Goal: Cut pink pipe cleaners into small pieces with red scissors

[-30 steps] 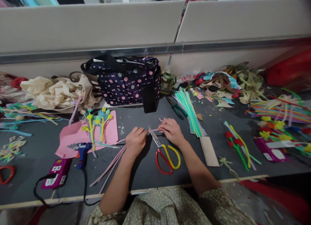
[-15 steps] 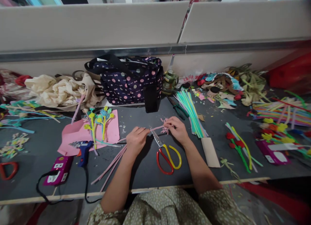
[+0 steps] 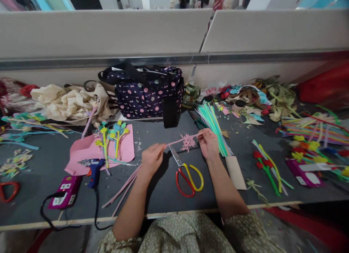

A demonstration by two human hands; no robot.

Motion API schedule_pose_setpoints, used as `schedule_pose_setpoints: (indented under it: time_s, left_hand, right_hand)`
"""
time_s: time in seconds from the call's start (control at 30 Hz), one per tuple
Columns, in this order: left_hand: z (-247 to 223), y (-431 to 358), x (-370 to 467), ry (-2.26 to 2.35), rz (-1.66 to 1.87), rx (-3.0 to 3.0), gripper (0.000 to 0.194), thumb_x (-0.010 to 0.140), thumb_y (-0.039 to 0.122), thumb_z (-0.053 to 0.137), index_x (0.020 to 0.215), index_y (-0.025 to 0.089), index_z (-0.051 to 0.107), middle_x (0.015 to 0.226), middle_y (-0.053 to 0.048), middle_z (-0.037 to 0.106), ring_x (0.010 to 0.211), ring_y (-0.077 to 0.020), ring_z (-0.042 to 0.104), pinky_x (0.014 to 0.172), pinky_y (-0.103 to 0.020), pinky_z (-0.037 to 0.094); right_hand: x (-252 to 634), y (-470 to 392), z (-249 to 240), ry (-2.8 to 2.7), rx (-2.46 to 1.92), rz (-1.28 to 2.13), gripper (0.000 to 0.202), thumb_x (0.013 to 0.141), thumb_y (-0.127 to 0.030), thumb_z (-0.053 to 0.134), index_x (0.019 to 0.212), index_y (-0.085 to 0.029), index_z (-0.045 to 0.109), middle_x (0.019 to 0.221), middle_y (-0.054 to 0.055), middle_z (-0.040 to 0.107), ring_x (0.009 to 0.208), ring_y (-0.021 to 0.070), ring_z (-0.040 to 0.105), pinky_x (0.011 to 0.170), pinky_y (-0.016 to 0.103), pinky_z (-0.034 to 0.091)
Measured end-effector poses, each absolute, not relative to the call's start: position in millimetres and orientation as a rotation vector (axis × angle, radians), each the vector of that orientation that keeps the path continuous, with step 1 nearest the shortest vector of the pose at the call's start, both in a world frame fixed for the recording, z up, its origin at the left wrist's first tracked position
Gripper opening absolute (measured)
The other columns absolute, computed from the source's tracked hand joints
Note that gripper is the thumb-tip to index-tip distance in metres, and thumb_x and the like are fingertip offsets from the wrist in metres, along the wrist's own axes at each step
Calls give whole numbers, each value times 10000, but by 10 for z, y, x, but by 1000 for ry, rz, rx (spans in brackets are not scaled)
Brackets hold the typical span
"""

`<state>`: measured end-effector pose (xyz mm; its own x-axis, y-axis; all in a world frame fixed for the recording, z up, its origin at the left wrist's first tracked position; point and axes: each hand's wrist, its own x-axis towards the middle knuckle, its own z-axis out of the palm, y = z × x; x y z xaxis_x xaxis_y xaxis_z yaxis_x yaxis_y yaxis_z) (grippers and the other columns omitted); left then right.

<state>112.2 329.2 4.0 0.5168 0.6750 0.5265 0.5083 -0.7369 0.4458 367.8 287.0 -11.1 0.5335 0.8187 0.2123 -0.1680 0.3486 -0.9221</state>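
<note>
left hand (image 3: pixel 152 157) and right hand (image 3: pixel 209 143) pinching a pink stem (image 3: pixel 174 141), uncut between them, over the worktop (image 3: pixel 147 131), with pink snippets (image 3: pixel 188 142) already heaped alongside, scissors (image 3: pixel 183 169) lying unheld, and longer pink stems (image 3: pixel 121 192) uncut by the left forearm (image 3: pixel 131 213).

Both forearms reach forward from patterned sleeves; the left hand (image 3: pixel 152 158) pinches with thumb and fingers together, knuckles up; the right hand (image 3: pixel 208 143), well apart from it, pinches with its fingertips too.
</note>
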Motion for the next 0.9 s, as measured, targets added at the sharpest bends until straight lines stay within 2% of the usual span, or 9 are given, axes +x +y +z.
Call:
schedule_pose_setpoints:
  time_s: [0.1, 0.23, 0.33, 0.47, 0.57, 0.73, 0.9]
  left_hand:
    - [17, 3262, 1158, 937, 1003, 2398, 196, 943, 235, 468, 1002, 210, 653, 810, -26, 687, 713, -131, 633, 694, -255, 484]
    - [16, 3218, 1222, 918, 997, 2337, 182, 938, 246, 485, 981, 209, 658, 835, -22, 713, 739, -127, 657, 785, -271, 505]
    - [37, 3188, 1263, 897, 940, 2333, 178, 936, 239, 488, 969, 203, 658, 854, -29, 717, 759, -127, 664, 750, -255, 508]
    - [49, 3169, 1293, 864, 875, 2323, 187, 935, 227, 484, 1004, 205, 657, 913, -40, 723, 796, -132, 669, 710, -248, 510]
    - [27, 3179, 1293, 865, 883, 2297, 210, 933, 208, 478, 1045, 210, 655, 974, -48, 725, 831, -139, 674, 720, -254, 515]
    - [-9, 3201, 1277, 814, 860, 2248, 248, 930, 199, 465, 1066, 221, 671, 973, -44, 728, 839, -146, 676, 733, -264, 512]
    - [14, 3217, 1273, 825, 753, 2102, 257, 940, 277, 461, 1040, 208, 687, 932, -35, 726, 808, -143, 661, 729, -249, 481]
  right_hand:
    - [3609, 2879, -85, -693, -952, 858, 228, 793, -426, 662, 870, -223, 596, 772, 11, 630, 601, 115, 560, 550, 247, 496]
    - [3371, 2857, -29, -635, -913, 1010, 295, 731, -369, 740, 983, -236, 662, 830, 18, 688, 650, 124, 620, 552, 243, 519]
    - [3175, 2824, -4, -649, -934, 1129, 272, 692, -330, 775, 928, -209, 713, 754, 16, 696, 618, 125, 632, 552, 242, 529]
    - [3046, 2794, -14, -752, -990, 1199, 178, 713, -319, 763, 805, -169, 741, 594, 3, 657, 529, 114, 605, 540, 237, 526]
    - [3081, 2794, -29, -731, -1022, 1145, 171, 716, -334, 759, 730, -166, 733, 615, 7, 661, 489, 100, 587, 489, 221, 505]
    - [3252, 2806, -12, -650, -1018, 1047, 194, 726, -355, 753, 752, -164, 741, 555, -2, 626, 445, 94, 562, 413, 200, 460]
    - [3463, 2820, 29, -550, -961, 984, 222, 653, -355, 803, 680, -155, 710, 539, -14, 606, 421, 69, 522, 391, 180, 432]
